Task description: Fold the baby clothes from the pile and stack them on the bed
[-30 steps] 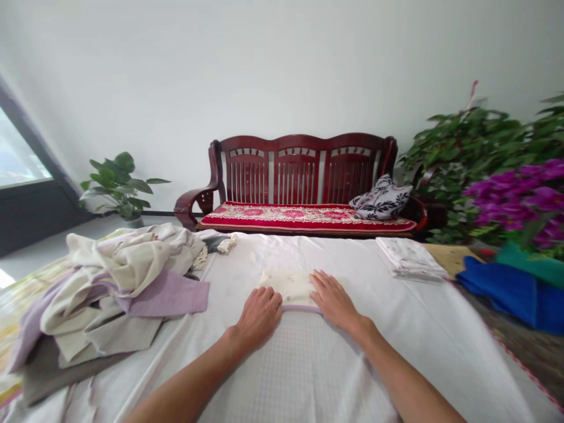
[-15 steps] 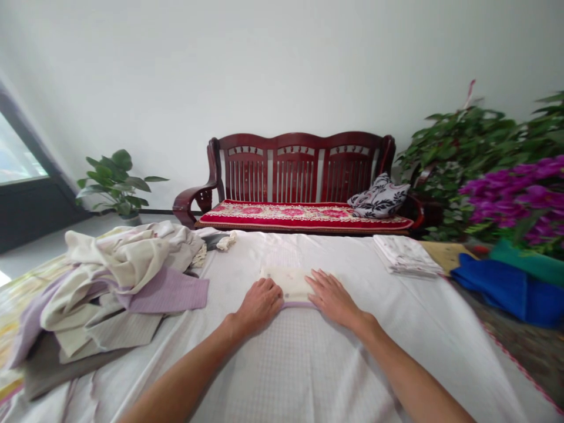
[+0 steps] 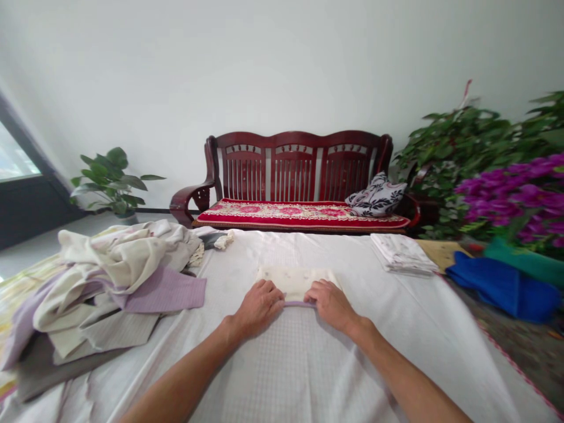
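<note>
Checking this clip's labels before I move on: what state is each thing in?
Cloth: folded, lying flat
Left hand: curled at cloth's near left, grip unclear
Right hand: curled at cloth's near right, grip unclear
Pile: loosely heaped
Stack: folded
Sheet: spread out, wrinkled
Mat: spread along bench
Cushion: tilted

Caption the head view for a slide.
Left hand and right hand on a folded lilac-edged cream cloth, rumpled clothes heap at left, folded white fabric at right.
</note>
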A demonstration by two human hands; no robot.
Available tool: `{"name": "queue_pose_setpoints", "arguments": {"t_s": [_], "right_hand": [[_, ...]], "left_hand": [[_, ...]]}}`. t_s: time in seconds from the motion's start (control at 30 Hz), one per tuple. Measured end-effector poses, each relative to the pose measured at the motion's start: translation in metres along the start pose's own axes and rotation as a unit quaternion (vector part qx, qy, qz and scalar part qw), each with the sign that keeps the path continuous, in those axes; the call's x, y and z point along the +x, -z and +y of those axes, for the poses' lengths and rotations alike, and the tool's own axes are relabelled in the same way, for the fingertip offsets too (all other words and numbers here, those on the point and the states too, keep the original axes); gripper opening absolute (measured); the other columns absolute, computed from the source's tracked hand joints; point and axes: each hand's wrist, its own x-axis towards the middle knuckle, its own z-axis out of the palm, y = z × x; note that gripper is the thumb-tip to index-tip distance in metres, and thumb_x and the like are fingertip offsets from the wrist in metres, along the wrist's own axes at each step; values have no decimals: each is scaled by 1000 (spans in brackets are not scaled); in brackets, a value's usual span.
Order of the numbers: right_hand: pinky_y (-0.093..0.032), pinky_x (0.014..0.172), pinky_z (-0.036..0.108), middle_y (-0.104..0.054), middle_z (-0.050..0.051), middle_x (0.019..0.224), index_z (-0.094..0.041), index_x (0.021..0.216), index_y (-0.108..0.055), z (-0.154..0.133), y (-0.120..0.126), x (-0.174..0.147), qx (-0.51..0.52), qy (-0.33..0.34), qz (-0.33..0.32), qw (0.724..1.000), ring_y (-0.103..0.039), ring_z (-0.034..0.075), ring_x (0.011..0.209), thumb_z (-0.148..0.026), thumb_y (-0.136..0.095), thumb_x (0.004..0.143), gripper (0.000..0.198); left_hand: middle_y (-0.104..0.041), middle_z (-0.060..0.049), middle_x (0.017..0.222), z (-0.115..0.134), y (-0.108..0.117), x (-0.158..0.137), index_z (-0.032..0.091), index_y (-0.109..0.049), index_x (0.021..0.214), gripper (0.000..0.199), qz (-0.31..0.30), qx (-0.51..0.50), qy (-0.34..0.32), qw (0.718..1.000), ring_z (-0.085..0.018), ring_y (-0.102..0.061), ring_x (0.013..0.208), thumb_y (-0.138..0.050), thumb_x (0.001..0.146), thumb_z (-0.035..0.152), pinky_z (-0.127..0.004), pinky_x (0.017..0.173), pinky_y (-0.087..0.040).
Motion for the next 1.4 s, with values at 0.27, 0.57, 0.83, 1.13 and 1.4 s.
{"name": "queue_pose_setpoints", "arguments": {"t_s": [0.27, 0.57, 0.83, 1.13, 1.4], "right_hand": [[-39, 81, 28, -67, 2, 88, -25, 90, -75, 2, 5, -4, 10, 29, -15, 999, -55, 17, 87, 0, -45, 81, 41], [-41, 89, 29, -68, 4, 103, -24, 108, -71, 0, 9, -2, -26, 0, 14, 1000, -56, 19, 98, 1, -44, 79, 47], [-44, 88, 29, -71, 3, 91, -22, 83, -72, 12, 14, -3, 2, -82, 62, 995, -60, 18, 95, 1, -41, 77, 39], [-29, 117, 41, -57, 9, 142, -17, 134, -57, -13, -11, 36, -13, -17, 34, 999, -42, 22, 138, -16, -44, 89, 47], [-33, 112, 41, -60, 10, 136, -20, 127, -62, -16, -21, 37, -33, -35, 9, 999, -48, 23, 131, -24, -50, 92, 37]], "left_hand": [[-60, -4, 95, -2, 1, -5, 23, -67, 100, 21, -9, -13, -9, 1000, -19, -54, 92, -47, 98, 29, -34, 86, -41], [-61, -5, 95, 3, -1, 1, 23, -65, 98, 24, -10, 14, 30, 999, -20, -56, 92, -43, 99, 32, -33, 86, -43], [-61, -2, 82, -48, 33, -11, 21, -59, 82, 37, 204, -75, 239, 946, -17, -59, 82, -29, 100, 33, -29, 79, -44], [-61, -1, 84, -22, 27, -14, 22, -55, 82, 24, 169, 4, 240, 956, -17, -58, 82, -39, 98, 30, -29, 76, -42], [-66, 2, 80, -42, 31, -44, 22, -60, 87, 14, 86, -105, 334, 933, -15, -60, 76, -47, 86, 15, -25, 68, -40]]}}
